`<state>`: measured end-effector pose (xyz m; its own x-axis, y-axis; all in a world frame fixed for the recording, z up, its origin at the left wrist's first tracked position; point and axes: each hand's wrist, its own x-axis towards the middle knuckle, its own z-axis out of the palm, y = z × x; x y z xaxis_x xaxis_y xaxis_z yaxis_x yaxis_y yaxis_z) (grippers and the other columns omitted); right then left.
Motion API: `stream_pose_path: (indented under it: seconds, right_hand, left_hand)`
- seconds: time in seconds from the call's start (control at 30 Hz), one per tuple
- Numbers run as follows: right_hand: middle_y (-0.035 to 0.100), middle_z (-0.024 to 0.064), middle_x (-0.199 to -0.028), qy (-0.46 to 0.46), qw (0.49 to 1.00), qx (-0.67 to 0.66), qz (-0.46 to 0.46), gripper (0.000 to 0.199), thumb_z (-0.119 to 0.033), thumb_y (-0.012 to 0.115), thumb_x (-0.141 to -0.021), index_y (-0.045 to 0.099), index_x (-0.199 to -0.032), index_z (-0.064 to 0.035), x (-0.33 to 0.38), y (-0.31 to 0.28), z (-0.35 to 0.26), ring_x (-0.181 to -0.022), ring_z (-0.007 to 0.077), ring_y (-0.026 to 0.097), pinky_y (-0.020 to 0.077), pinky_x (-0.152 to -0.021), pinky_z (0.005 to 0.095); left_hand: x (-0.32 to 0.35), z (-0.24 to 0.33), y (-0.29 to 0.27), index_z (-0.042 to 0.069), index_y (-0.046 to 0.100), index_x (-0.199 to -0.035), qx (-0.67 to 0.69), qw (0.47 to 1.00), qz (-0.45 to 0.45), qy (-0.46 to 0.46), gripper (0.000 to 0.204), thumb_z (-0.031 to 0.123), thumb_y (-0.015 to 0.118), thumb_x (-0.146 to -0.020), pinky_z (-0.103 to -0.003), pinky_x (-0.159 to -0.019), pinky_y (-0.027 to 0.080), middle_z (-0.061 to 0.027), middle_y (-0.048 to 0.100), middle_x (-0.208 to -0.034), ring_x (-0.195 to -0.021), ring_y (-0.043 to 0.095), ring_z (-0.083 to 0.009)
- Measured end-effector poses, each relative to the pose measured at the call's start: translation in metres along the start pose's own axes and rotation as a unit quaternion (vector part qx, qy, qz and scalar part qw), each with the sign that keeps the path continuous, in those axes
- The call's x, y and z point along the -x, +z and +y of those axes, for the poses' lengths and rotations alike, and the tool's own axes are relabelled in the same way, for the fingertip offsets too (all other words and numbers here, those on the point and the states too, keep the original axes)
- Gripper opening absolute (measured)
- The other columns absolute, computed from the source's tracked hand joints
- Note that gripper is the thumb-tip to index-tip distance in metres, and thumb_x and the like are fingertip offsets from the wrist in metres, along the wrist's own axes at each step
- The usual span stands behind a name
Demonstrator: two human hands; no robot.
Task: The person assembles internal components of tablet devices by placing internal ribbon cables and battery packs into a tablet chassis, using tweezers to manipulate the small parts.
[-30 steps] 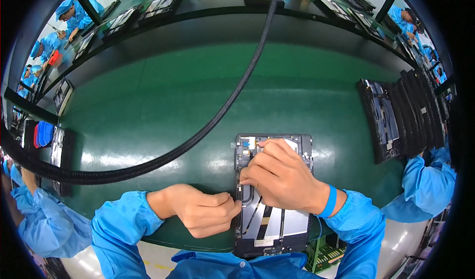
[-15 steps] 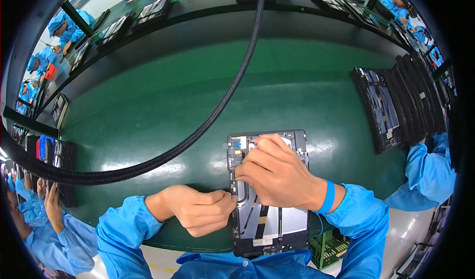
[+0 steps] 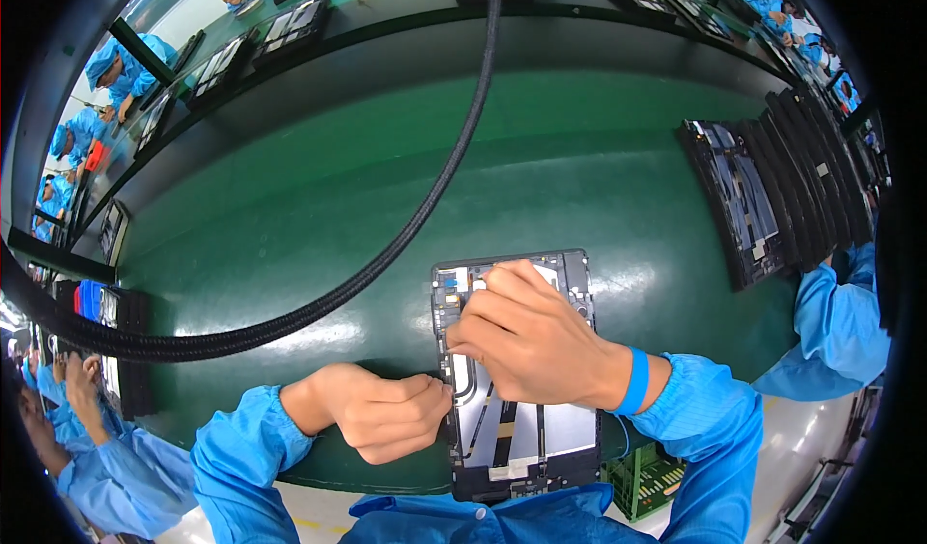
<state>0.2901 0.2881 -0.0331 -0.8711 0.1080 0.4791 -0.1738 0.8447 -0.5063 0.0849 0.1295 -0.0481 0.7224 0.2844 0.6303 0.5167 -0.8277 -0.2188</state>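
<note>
An opened tablet (image 3: pixel 572 433) lies on the bench right in front of me. Its inside faces up, with silvery battery panels, dark flat cables and small parts along the left side. My right hand (image 3: pixel 536 336) rests over its upper half, fingers curled and pressed together; whatever they grip is hidden beneath them. A blue band circles that wrist. By the tablet's left edge, my left hand (image 3: pixel 386 414) is closed in a pinch, fingertips touching or very close to the rim. What lies between those fingertips is too small to make out.
A thick black cable (image 3: pixel 425 206) arcs across the green bench (image 3: pixel 290 216). Black trays holding opened tablets (image 3: pixel 739 196) lean in a row at right, beside a co-worker's blue sleeve (image 3: pixel 835 303). More tablets (image 3: pixel 290 30) stand on the far shelf. A green rack (image 3: pixel 642 481) sits below the bench edge.
The whole view has shifted slightly. My hands keep nearly the same closed poses at the tablet. A co-worker's hands at the far left have moved.
</note>
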Motion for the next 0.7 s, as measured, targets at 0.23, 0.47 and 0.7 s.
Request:
stream_pose_path:
  seconds: [0.23,0.47,0.7]
  right_hand:
    - [0.062,0.0047,-0.091,-0.003,1.0,0.012,-0.005,0.019,-0.003,0.085,-0.077,0.078,-0.095,-0.0059,0.001,-0.001,0.0,-0.09,0.0287,0.054,0.046,-0.087,0.0427]
    - [0.065,0.0044,-0.089,0.057,0.994,-0.087,0.04,0.014,-0.003,0.085,-0.084,0.076,-0.094,-0.0083,-0.003,-0.001,0.003,-0.089,0.0273,0.057,0.0455,-0.081,0.0406]
    - [0.067,0.0035,-0.087,0.071,0.995,-0.044,0.045,0.016,-0.004,0.087,-0.084,0.079,-0.096,-0.0086,-0.003,-0.003,0.003,-0.085,0.026,0.058,0.0449,-0.078,0.0398]
  left_hand:
    - [-0.002,-0.004,0.002,0.0,0.071,-0.075,0.029,0.999,0.008,-0.037,0.015,0.007,0.068,-0.088,-0.036,-0.087,0.064,-0.0161,0.078,-0.092,-0.087,0.077,-0.0268]
    - [0.002,-0.025,0.007,-0.001,0.069,-0.077,0.033,0.998,0.007,-0.059,0.014,0.007,0.07,-0.089,-0.036,-0.083,0.064,-0.0169,0.077,-0.094,-0.084,0.075,-0.0271]
    - [0.012,-0.031,0.006,-0.003,0.069,-0.079,0.022,0.996,0.005,-0.089,0.015,0.009,0.071,-0.088,-0.037,-0.085,0.065,-0.0196,0.078,-0.099,-0.088,0.076,-0.0289]
